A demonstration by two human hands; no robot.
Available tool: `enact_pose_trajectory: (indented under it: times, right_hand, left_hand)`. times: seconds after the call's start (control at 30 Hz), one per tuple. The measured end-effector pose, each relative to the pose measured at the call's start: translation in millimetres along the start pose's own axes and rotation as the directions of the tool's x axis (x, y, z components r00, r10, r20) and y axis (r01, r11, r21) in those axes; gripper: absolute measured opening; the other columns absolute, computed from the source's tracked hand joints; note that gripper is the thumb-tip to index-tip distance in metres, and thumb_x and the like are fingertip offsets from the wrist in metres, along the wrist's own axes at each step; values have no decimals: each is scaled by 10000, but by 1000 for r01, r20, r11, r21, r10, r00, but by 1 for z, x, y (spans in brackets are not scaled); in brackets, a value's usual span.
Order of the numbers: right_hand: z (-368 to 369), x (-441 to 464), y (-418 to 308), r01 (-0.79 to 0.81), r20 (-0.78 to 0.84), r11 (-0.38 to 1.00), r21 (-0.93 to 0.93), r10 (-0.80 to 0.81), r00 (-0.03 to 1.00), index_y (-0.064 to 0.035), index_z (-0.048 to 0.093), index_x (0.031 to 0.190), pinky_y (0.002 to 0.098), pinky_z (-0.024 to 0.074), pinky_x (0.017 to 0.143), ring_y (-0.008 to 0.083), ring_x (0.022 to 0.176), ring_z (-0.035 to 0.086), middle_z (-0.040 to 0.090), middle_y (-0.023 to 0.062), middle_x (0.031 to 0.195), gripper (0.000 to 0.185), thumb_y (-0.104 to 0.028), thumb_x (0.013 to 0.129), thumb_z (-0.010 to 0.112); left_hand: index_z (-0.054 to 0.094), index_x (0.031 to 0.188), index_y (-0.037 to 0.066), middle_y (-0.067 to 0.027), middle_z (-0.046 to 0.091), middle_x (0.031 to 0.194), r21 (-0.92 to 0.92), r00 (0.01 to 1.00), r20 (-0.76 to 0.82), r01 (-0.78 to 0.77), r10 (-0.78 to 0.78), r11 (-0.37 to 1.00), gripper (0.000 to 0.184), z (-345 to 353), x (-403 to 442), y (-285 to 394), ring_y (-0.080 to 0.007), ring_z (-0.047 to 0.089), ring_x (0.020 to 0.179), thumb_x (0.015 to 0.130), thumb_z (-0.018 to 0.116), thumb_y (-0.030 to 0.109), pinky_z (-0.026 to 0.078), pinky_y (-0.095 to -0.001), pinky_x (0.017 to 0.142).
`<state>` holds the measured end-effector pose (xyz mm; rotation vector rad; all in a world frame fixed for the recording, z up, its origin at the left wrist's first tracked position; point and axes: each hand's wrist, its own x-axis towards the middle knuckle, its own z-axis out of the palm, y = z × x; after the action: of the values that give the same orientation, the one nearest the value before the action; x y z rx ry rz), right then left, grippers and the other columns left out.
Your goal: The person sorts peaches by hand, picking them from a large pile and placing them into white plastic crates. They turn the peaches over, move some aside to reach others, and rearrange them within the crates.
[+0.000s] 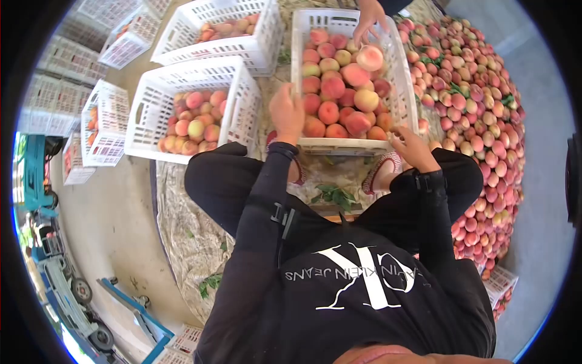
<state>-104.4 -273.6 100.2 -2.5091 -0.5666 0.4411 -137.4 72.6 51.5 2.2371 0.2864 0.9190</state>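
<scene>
A white plastic crate [407, 91] full of peaches [333, 88] stands right in front of me. My left hand [287, 113] is closed on its left rim, the fingertips partly hidden. At the near right corner, my right hand [415, 147] has its fingers curled over the crate's edge. Another person's hand [371, 19] reaches in from the far side, its fingertips by a pale pink peach [370, 58] lying on top of the others.
To the right spreads a large heap of loose peaches [479, 121] with some leaves. Two part-filled white crates [242, 100] [267, 42] stand to the left, with stacked crates [66, 91] beyond. A blue cart frame [136, 309] lies at lower left. Green leaves [334, 195] are between my feet.
</scene>
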Motion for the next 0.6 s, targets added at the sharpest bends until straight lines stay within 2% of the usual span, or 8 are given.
enact_pose_trajectory:
  times: [0.07,0.13,0.2,0.37,0.43,0.5,0.53,0.6]
  right_hand:
    - [-21,4,-13,41,-90,999,-21,-43,995,-44,595,1228,369,505,861,294,977,649,656,175,1090,387,-267,912,620]
    - [-29,23,-24,27,-73,1000,-10,-28,997,-51,581,1249,373,502,866,304,990,642,647,175,1107,408,-265,904,624]
    - [-27,48,-38,29,-52,1000,6,-28,998,-58,567,1270,378,500,871,313,1004,635,639,174,1124,432,-263,895,628]
    - [6,121,-63,349,-37,921,-175,-360,932,-83,488,1344,426,491,887,354,1069,608,590,172,1243,557,-230,833,653]
    - [16,148,-74,359,18,910,-206,-364,931,-80,494,1321,448,476,914,371,1118,584,545,176,1318,549,-192,812,665]
    - [26,166,-83,421,80,820,-387,-425,901,-82,502,1294,450,463,956,349,1170,546,558,154,1279,566,-196,778,704]
    - [41,182,-75,582,45,678,-448,-633,773,-103,515,1262,437,457,945,333,1117,564,586,141,1194,546,-157,756,714]
    - [75,210,-63,632,102,578,-517,-691,715,-114,523,1240,427,456,931,329,1080,569,591,128,1142,535,-144,742,716]
  left_hand:
    - [552,1180,45,-215,664,1013,22,991,32,127,-128,992,336,24,-8,-25,-439,608,965,886,583,203,460,-520,853]
    - [521,1232,51,-235,667,1031,73,965,49,253,-256,965,379,34,-11,-30,-445,615,986,907,575,239,467,-524,865]
    - [455,1309,71,-255,674,1030,122,840,301,435,-451,892,446,27,-9,-21,-458,628,984,937,556,297,484,-538,851]
    - [466,1273,89,-254,678,987,142,830,307,445,-467,884,407,23,-10,-16,-474,637,906,939,558,303,490,-557,794]
    - [479,1251,92,-254,678,981,154,827,297,452,-478,878,383,21,-9,-13,-476,635,900,941,558,302,490,-559,787]
    - [497,1205,85,-261,673,960,97,821,308,475,-480,874,341,19,-9,-9,-481,632,887,942,559,293,488,-560,778]
    - [497,1205,85,-261,673,960,105,814,303,488,-495,867,341,19,-9,-9,-481,632,887,942,559,293,488,-560,778]
    - [506,1192,82,-264,672,929,60,817,308,494,-487,867,329,19,-8,-10,-484,631,869,942,562,288,487,-561,767]
